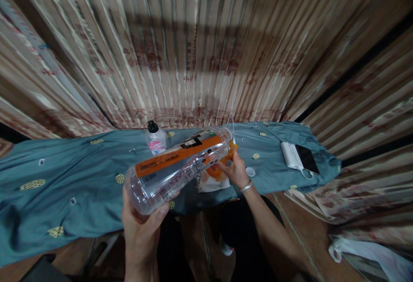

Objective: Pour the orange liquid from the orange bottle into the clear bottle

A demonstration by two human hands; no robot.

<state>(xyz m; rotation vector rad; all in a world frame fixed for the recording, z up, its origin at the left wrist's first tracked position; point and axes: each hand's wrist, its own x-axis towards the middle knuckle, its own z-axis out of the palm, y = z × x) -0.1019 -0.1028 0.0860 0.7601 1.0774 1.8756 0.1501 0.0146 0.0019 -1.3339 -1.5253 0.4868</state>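
Observation:
My left hand [145, 224] is wrapped round the base of a large clear plastic bottle [167, 187] with an orange and grey label. The bottle lies tilted across the view, its mouth up at the right. By that mouth, my right hand [237, 169] has its fingers closed on an orange see-through object [229, 153], partly hidden by the bottle, whose kind I cannot make out. A thin pale stick [233, 129] rises beside the mouth. Under the bottle shows a white packet [213, 186] with orange on it. A small white cap [250, 172] lies right of my right hand.
A teal patterned cloth [97, 161] covers the narrow table. A clear bottle with a black top and pink label [156, 140] stands at the back. To the right lie a white power bank [291, 156] and a dark phone [307, 159], with a short cable. Pleated curtains [193, 58] hang behind.

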